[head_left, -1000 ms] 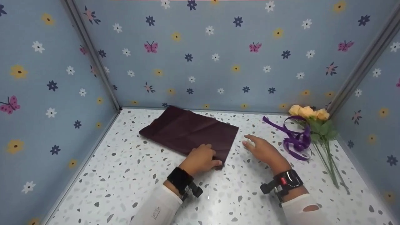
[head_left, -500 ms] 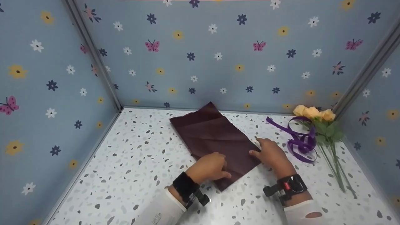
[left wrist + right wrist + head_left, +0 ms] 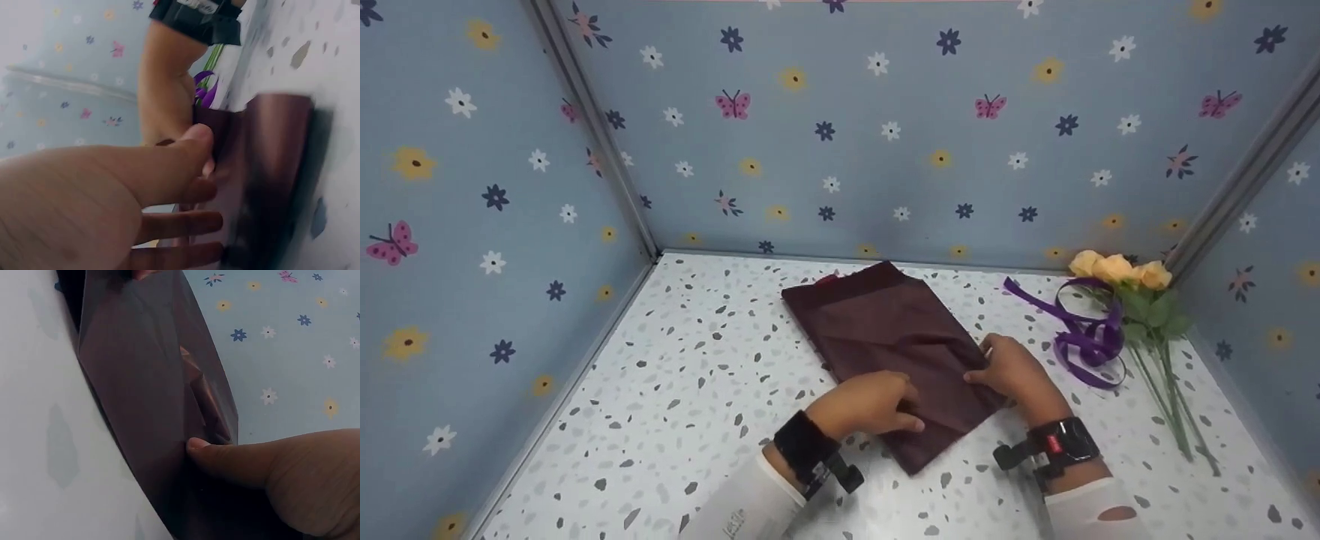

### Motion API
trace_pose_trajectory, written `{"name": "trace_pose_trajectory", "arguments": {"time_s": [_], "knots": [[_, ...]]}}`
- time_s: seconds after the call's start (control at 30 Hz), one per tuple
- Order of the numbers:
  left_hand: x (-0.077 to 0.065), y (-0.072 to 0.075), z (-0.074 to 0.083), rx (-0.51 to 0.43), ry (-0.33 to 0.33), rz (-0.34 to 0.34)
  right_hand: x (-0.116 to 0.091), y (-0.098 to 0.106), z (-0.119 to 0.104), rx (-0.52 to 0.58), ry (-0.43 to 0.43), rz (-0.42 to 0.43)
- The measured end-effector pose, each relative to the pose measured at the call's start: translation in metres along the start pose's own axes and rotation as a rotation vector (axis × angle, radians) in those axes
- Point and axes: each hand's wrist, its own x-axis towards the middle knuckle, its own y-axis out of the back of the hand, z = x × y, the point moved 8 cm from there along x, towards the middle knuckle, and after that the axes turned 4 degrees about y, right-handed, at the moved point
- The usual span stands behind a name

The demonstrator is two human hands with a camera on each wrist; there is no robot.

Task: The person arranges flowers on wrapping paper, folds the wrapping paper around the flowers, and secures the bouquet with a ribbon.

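Though apart earlier, right grip [image 3: 1012, 373] now on maroon sheet [image 3: 885, 341].

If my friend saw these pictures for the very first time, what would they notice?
Probably the big dark maroon sheet in the middle of the speckled table, with the left hand over it and the right hand at its right edge. Next, the curly purple ribbon to the sheet's right, and the pale orange roses by the far right corner.
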Motion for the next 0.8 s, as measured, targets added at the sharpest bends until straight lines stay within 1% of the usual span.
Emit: {"name": "trace_pose_trajectory", "arguments": {"time_s": [0.07,0.13,0.17,0.23,0.3,0.33,0.37,0.43,0.47,0.53,0.6,0.7,0.8], "knots": [[0.001,0.011,-0.016,-0.074,0.033,0.035,-0.001,0.004,-0.004,0.043,0.033,0.014],[0.001,0.026,-0.042,-0.148,0.114,0.111,-0.002,0.011,-0.011,0.088,0.078,0.046],[0.0,0.035,-0.059,-0.18,0.175,0.164,-0.004,0.015,-0.015,0.112,0.1,0.065],[-0.005,0.053,-0.097,-0.229,0.301,0.299,-0.008,0.025,-0.025,0.149,0.151,0.093],[-0.015,0.064,-0.136,-0.288,0.424,0.423,-0.013,0.036,-0.036,0.164,0.21,0.13],[-0.02,0.066,-0.155,-0.309,0.467,0.465,-0.016,0.042,-0.041,0.167,0.235,0.145],[-0.025,0.067,-0.172,-0.341,0.505,0.492,-0.019,0.047,-0.046,0.171,0.255,0.154],[-0.032,0.063,-0.198,-0.419,0.532,0.509,-0.026,0.058,-0.054,0.175,0.3,0.182],[-0.035,0.059,-0.208,-0.457,0.537,0.498,-0.029,0.063,-0.057,0.183,0.32,0.198],[-0.039,0.054,-0.219,-0.536,0.539,0.468,-0.035,0.074,-0.06,0.184,0.359,0.235],[-0.042,0.052,-0.225,-0.619,0.526,0.461,-0.042,0.085,-0.06,0.192,0.406,0.28],[-0.045,0.054,-0.228,-0.721,0.511,0.453,-0.049,0.1,-0.054,0.188,0.447,0.349],[-0.047,0.06,-0.226,-0.783,0.46,0.458,-0.054,0.113,-0.042,0.23,0.451,0.386]]}}
